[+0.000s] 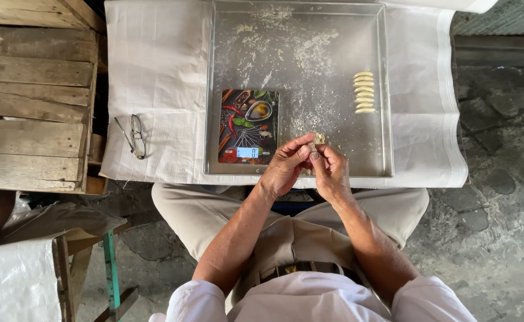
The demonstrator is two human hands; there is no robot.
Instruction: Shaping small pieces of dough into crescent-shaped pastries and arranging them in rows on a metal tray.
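The person sat at a low table covered with a white sheet, with a metal tray on it. Both hands met over the near edge of the tray. The left hand and the right hand held a small dough piece between them; the fingertips of both hands were closed on it, thumbs pressing against fingers. The piece was in the air, just above the floured tray bottom, near the front rim.

At the right side of the tray lay a row of shaped pieces, close together and well apart from the hands. A kitchen scale with a colourful top lay in the tray at the left, just beside the left hand. Eyeglasses lay on the sheet, left of the tray.

In my judgement, the dough was soft and small, so too strong a pinch could tear it or make its shape differ from the row. It could also stick to the fingers if they carried too little flour. Because the hands worked at the front rim, a dropped piece could fall on the lap instead of the tray.
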